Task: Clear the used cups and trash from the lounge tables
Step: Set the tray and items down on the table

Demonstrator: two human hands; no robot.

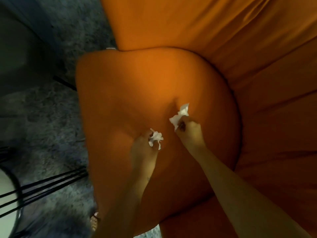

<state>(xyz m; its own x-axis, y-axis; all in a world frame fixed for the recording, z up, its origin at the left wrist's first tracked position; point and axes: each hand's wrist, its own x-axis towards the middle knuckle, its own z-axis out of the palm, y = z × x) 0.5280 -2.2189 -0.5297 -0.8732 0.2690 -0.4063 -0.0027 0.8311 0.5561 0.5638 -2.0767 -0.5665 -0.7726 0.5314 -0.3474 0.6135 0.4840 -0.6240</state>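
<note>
Downward view onto an orange seat cushion (154, 83). The left grip (143, 143), at centre frame, is clenched round a crumpled white tissue (156, 137). The right grip (189, 132), just right of it, pinches a second tissue (181, 114), whose loose end stands clear of the fingers toward the upper right. Whether either wad touches the cushion cannot be told.

Likely faults: the second tissue appears held by its lower part only, so it may tear or slip out on lifting. Scraps may also fall into the seam (240, 117) between cushion and sofa back at right.

Open room lies at frame left, over the grey carpet (51, 109). The black wire legs (44, 182) of a worktop (4, 186) at lower left narrow that route.
</note>
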